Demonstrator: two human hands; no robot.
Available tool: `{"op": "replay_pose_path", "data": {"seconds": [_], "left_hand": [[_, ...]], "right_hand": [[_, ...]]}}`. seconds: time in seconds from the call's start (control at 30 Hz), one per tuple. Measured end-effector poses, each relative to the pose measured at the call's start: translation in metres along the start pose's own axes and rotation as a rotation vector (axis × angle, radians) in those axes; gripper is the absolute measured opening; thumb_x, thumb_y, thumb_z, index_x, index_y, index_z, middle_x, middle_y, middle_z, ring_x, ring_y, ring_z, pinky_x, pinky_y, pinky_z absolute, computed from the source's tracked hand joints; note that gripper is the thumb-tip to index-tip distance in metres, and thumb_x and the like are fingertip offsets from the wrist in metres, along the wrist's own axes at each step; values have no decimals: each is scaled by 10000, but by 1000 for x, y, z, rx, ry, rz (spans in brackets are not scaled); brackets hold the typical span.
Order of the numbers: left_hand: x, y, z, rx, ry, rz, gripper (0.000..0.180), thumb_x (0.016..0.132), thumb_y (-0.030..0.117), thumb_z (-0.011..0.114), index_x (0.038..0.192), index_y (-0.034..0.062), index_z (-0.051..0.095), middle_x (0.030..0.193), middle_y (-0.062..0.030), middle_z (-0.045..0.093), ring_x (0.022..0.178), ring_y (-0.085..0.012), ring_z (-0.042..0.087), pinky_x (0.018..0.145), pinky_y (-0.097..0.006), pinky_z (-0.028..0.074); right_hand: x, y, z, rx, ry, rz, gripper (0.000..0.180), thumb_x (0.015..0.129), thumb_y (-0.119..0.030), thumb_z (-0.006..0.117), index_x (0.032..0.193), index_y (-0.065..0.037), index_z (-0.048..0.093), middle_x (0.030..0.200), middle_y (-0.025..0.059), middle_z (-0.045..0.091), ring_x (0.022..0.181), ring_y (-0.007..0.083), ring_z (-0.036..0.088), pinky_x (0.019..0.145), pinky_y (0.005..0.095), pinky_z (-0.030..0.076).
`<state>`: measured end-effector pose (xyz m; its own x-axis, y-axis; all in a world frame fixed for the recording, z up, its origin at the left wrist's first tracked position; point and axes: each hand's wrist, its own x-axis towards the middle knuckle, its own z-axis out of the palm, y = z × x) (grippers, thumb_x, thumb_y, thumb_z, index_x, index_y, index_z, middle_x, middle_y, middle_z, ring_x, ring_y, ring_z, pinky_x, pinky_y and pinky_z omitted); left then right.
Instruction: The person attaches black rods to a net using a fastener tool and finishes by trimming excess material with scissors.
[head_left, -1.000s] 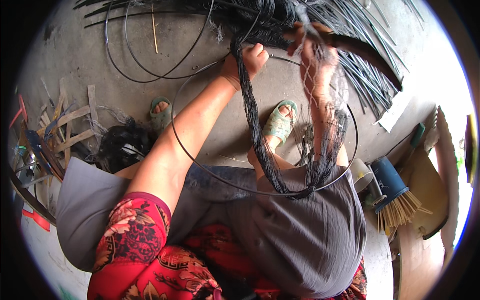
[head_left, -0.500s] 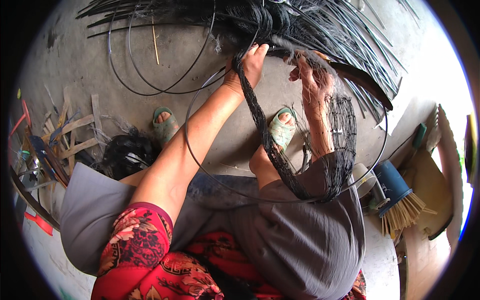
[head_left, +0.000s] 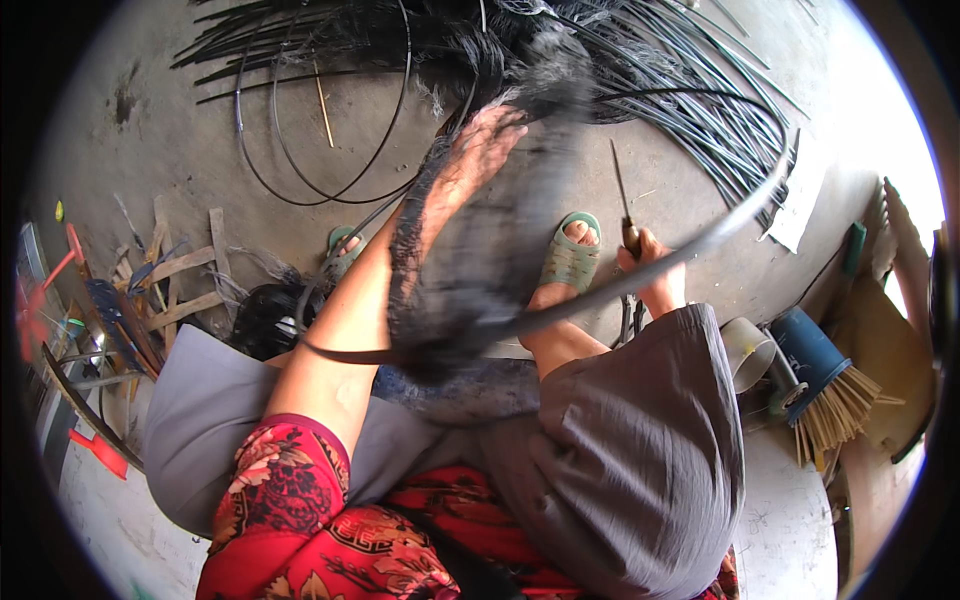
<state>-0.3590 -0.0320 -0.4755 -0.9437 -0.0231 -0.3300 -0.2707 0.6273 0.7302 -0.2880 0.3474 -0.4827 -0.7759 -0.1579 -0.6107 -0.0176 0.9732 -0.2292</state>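
My left hand [head_left: 485,150] reaches forward, slightly blurred, with its fingers stretched out. Black netting [head_left: 405,255] drapes along its wrist and forearm. A large black hoop [head_left: 650,268] carries this netting and sweeps across the space between my arms, smeared by motion. Over on the right, my right hand [head_left: 660,275] is closed round the wooden handle of a thin-bladed knife [head_left: 627,215], its blade pointing away from me. Ahead of my left hand lies a heap of black netting [head_left: 440,45], partly hidden by the blur.
Many black rods [head_left: 690,120] spread over the floor at the far right. Thin black hoops [head_left: 375,150] lie at the far left. Wooden strips [head_left: 185,262] are piled at left. A blue container [head_left: 805,345] of sticks and a white cup [head_left: 748,352] lie beside my right knee.
The hoop and its netting have swung leftward, off my right forearm and over my left. My right hand has come back toward me and now holds the knife. My left hand's fingers have opened.
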Motion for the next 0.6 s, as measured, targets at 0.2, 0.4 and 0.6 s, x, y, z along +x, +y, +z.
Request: {"op": "replay_pose_path", "data": {"seconds": [0.2, 0.4, 0.6], "left_hand": [[-36, 86, 47, -528, -107, -35, 283, 1091, 130, 750, 1368, 79, 785, 793, 76, 629, 689, -13, 532, 589, -211, 449], [-95, 176, 76, -603, -321, -117, 250, 1137, 167, 682, 1338, 81, 803, 743, 50, 641, 561, -10, 488, 496, -207, 376], [-156, 215, 67, -613, -279, -99, 232, 1132, 172, 674, 1272, 59, 821, 736, 23, 646, 537, -32, 517, 488, -220, 394]], "right_hand": [[-86, 101, -57, -229, 108, 373, 534, 994, -467, 778, 1351, -78, 696, 1190, 214, 804, 1036, 403, 785, 938, 509, 604], [-63, -2, -160, 1204, 228, -307, 570, 1112, -333, 743, 1576, -50, 571, 1289, 139, 761, 960, 164, 712, 825, 327, 587], [-76, -28, -163, 1250, 166, -367, 420, 1140, -332, 714, 1424, -29, 649, 1006, 69, 793, 826, 87, 664, 672, 249, 526]]}}
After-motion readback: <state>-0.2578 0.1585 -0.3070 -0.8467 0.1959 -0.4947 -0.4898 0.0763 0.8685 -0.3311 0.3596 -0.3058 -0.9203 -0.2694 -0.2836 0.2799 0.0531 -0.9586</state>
